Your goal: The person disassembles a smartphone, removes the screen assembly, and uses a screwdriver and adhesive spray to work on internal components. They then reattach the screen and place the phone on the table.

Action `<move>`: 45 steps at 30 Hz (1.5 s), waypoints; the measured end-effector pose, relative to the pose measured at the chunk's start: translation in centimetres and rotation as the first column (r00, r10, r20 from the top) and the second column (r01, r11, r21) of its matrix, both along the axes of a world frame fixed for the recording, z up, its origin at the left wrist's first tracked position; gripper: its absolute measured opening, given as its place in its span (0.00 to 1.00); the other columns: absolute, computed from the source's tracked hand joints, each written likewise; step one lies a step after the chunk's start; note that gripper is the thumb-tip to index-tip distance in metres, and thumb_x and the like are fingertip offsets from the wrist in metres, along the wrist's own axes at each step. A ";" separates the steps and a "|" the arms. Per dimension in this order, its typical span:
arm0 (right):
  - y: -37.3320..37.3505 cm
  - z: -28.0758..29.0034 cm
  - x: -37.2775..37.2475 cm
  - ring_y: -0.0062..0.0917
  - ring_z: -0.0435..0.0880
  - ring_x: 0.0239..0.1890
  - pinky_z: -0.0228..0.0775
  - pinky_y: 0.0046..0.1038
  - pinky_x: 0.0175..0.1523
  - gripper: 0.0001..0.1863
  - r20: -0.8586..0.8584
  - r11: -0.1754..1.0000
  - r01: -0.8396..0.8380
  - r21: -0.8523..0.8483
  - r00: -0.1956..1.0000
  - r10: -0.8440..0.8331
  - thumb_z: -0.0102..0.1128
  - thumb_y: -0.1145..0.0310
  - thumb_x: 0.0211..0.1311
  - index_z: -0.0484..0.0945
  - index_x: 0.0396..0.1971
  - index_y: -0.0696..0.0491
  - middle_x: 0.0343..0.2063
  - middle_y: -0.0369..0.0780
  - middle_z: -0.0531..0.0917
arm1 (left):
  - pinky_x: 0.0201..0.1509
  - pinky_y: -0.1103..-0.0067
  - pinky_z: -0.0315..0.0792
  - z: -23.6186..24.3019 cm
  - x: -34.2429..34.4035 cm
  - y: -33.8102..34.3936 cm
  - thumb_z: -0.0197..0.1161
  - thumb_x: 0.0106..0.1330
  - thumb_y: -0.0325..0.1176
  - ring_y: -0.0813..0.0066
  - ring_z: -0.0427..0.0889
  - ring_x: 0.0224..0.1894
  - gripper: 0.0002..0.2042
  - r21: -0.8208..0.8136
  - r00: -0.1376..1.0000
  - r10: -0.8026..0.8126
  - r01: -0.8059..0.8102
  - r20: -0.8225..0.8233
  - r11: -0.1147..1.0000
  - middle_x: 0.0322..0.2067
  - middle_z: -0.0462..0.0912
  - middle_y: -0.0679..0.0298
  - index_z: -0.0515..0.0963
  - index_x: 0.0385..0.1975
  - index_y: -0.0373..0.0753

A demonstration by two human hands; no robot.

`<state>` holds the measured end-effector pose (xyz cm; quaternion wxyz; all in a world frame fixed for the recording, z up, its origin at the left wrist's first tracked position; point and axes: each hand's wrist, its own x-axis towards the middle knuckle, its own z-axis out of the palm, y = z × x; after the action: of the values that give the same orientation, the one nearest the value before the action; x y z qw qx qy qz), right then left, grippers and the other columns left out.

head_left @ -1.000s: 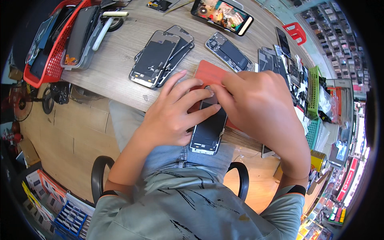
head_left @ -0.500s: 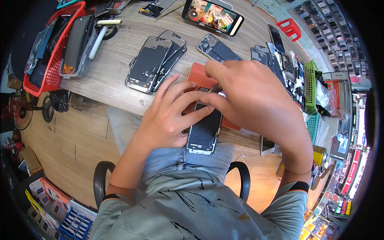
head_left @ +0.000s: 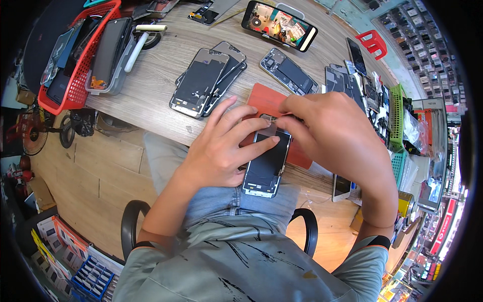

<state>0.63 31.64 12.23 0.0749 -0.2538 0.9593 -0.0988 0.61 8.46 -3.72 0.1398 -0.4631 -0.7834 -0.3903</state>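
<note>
A dark phone screen assembly (head_left: 266,163), its back side up, lies tilted over the table's near edge above my lap. My left hand (head_left: 214,151) grips it from the left, with index and middle fingertips on its upper part and the thumb at its side. At the top end, the thumb and index finger of my right hand (head_left: 337,128) come together in a pinch. What sits between them is too small to make out. Under the screen's far end is a reddish-orange mat (head_left: 266,98), partly covered by my hands.
Stacked phone screens (head_left: 198,83) and an opened phone (head_left: 289,70) lie beyond my hands. A propped phone (head_left: 279,25) shows a picture. At left stands a red basket (head_left: 75,80); at right, phone parts and a green basket (head_left: 397,116). A white phone (head_left: 341,187) rests near the edge.
The whole view has shifted, so everything sits further right. My right thumb and index finger have drawn slightly away from my left fingertips; my left hand keeps its grip on the screen assembly.
</note>
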 end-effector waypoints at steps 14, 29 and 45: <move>0.3 -0.2 0.4 0.50 0.92 0.38 0.83 0.43 0.42 0.14 -0.016 0.997 -0.007 -0.075 1.000 0.005 0.76 0.71 0.68 0.88 0.50 0.59 0.44 0.50 0.92 | 0.81 0.41 0.67 -0.1 0.1 0.1 0.72 0.35 0.33 0.49 0.80 0.68 0.36 0.012 1.000 0.015 -0.015 0.000 1.000 0.62 0.86 0.63 0.94 0.55 0.51; 1.6 -1.0 2.8 0.37 0.92 0.38 0.84 0.32 0.42 0.12 -0.007 0.937 0.165 -0.308 0.984 -0.176 0.75 0.79 0.66 0.90 0.48 0.60 0.42 0.45 0.92 | 0.81 0.41 0.68 -0.1 0.1 0.1 0.72 0.38 0.33 0.51 0.80 0.69 0.34 -0.004 0.999 0.033 -0.033 -0.036 0.999 0.60 0.86 0.64 0.94 0.55 0.53; 4.3 -5.7 5.4 0.30 0.92 0.36 0.83 0.30 0.38 0.14 -0.052 0.838 0.347 -0.420 0.913 -0.404 0.78 0.77 0.67 0.93 0.52 0.56 0.44 0.45 0.93 | 0.79 0.42 0.68 -0.2 0.0 -0.1 0.75 0.49 0.44 0.53 0.82 0.66 0.26 0.006 0.999 -0.009 0.009 -0.043 1.000 0.58 0.87 0.62 0.95 0.52 0.50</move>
<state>6.03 35.90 6.54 -0.0666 -0.0765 0.9520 -0.2887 0.57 8.34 -3.88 0.1562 -0.4745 -0.7769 -0.3832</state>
